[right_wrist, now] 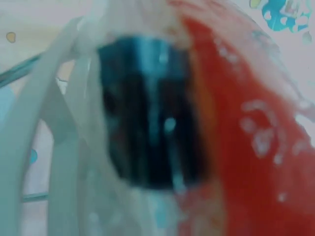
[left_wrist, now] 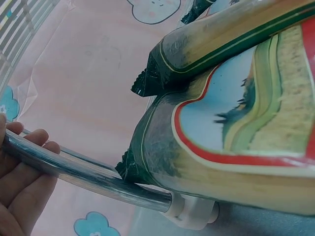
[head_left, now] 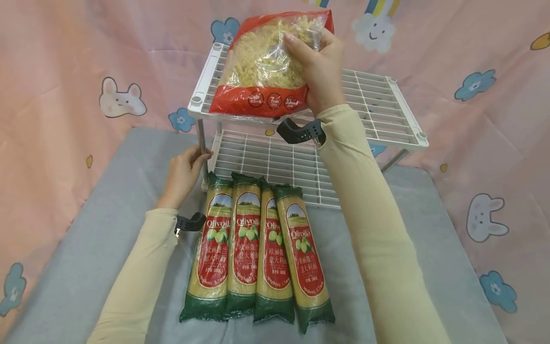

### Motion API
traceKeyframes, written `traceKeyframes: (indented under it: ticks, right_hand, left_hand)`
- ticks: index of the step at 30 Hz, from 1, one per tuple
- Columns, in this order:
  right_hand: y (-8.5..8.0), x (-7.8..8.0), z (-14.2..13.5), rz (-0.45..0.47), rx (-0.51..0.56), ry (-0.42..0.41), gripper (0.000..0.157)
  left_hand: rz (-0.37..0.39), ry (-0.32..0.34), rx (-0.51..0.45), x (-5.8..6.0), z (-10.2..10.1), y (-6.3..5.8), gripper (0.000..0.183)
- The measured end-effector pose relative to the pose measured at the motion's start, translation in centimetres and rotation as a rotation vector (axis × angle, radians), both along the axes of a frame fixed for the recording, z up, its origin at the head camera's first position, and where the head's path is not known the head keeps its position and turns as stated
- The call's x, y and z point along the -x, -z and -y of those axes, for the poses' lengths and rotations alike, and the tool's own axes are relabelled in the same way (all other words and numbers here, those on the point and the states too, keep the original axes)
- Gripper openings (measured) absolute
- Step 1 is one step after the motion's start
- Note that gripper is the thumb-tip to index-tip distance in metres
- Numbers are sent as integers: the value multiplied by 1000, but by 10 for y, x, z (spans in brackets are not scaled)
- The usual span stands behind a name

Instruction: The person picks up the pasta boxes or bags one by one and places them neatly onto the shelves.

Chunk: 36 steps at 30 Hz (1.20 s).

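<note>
My right hand (head_left: pixel 324 71) grips the right side of a clear-and-red bag of curly pasta (head_left: pixel 270 62), its thumb across the front. The bag is over the left part of the upper shelf of a white wire rack (head_left: pixel 374 105); whether it touches the shelf I cannot tell. Blurred red film of the bag (right_wrist: pixel 256 128) fills much of the right wrist view. Lower left, my left hand (head_left: pixel 182 174) holds the rack's front-left metal post (left_wrist: pixel 88 174), fingers curled round it. Several green-ended spaghetti packs (head_left: pixel 245 248) lie side by side just in front of the rack.
The rack's lower wire shelf (head_left: pixel 275 157) sits low behind the spaghetti packs. A grey cloth (head_left: pixel 365 296) covers the table. Behind hangs a pink curtain (head_left: pixel 163 28) printed with rabbits, clouds and flowers. A black wrist mount (head_left: pixel 301 131) juts from the right sleeve below the bag.
</note>
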State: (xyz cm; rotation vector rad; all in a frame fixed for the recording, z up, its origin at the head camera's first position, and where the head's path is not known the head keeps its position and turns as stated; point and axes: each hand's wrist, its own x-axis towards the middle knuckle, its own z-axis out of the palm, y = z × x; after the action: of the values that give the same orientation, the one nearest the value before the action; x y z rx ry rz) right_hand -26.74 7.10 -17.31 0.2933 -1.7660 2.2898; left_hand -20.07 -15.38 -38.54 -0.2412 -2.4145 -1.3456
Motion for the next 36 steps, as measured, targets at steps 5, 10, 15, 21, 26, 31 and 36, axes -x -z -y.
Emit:
traceKeyframes:
  ticks: [5,10,15,21,26,31,36]
  right_hand:
    - [4,14,7,52,3,25,14]
    - [5,16,6,179,-44,19,10]
    - [-5,8,-9,299,-232,-133,24]
    - [-11,3,-25,377,-544,-248,27]
    - [-10,6,-24,433,-501,-238,18]
    - [-5,4,-25,467,-510,-239,19]
    - [-1,1,-28,477,-554,-239,23]
  left_hand:
    - [16,2,0,-1,-2,1,23]
    - [9,9,-9,-3,-6,0,23]
    - [-15,15,-24,-2,-5,-2,22]
    - [-12,5,-28,1,0,-3,21]
    - [3,1,-21,3,0,0,22]
    - [16,2,-33,3,0,1,22]
    - [7,-2,-37,4,-1,0,21]
